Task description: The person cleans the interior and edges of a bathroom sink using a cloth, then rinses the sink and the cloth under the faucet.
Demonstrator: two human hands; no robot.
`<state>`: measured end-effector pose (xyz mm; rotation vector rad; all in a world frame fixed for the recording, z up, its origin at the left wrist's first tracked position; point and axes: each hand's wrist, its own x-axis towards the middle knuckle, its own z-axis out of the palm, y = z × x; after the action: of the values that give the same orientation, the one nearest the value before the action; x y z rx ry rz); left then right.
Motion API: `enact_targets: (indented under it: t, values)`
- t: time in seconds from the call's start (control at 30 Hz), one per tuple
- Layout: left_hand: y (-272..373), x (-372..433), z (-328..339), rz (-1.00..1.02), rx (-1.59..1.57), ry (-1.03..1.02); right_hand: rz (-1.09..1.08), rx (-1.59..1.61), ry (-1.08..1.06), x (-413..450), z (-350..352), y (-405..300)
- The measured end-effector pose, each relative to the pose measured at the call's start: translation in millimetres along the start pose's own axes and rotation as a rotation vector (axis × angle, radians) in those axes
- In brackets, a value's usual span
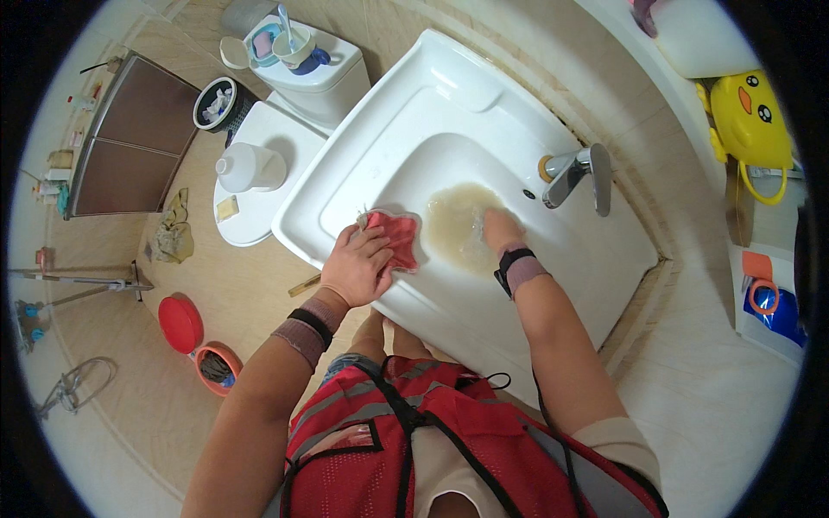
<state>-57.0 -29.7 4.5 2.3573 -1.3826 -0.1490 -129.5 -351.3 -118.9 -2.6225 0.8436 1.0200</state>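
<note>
A white ceramic washbasin [401, 103] fills the middle of the head view, with cloudy, brownish water [453, 223] pooled in its bowl. My left hand [358, 265] is at the basin's left front, gripping a red cloth [403, 236] with pale edging. That cloth lies flat against the sloping inner side, beside the pool. Dipped into the water, my right hand [503, 230] has its fingers hidden, and small bubbles show around them. Whether it holds something under the surface cannot be seen. The chrome faucet [573, 178] stands beyond my right hand; no stream shows from it.
Left of the basin is a toilet, its closed lid [249, 220] carrying a translucent plastic jug [259, 167] and a yellowish bar [227, 208]. A cup with a toothbrush [295, 48] stands on the tank. A yellow chick-faced container [751, 123] sits on the right ledge.
</note>
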Motion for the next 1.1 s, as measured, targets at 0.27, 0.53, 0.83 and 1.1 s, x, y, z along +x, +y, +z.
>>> enact_targets:
  t: [0.27, 0.53, 0.83, 1.1]
  values:
    - [-1, -3, 3, 0.004, -0.003, 0.010, -0.261, 0.015, 0.163, -35, -11, -8]
    - [-2, -2, -2, 0.063, -0.039, 0.026, -0.776, 0.989, -0.018, -96, -16, -103]
    - [5, -3, -8, -0.037, -0.038, 0.078, -0.839, 0.638, -0.196, -110, -16, -98]
    - [6, 0, -6, -0.055, -0.005, 0.037, -0.267, 0.456, 0.485, -62, -19, 2]
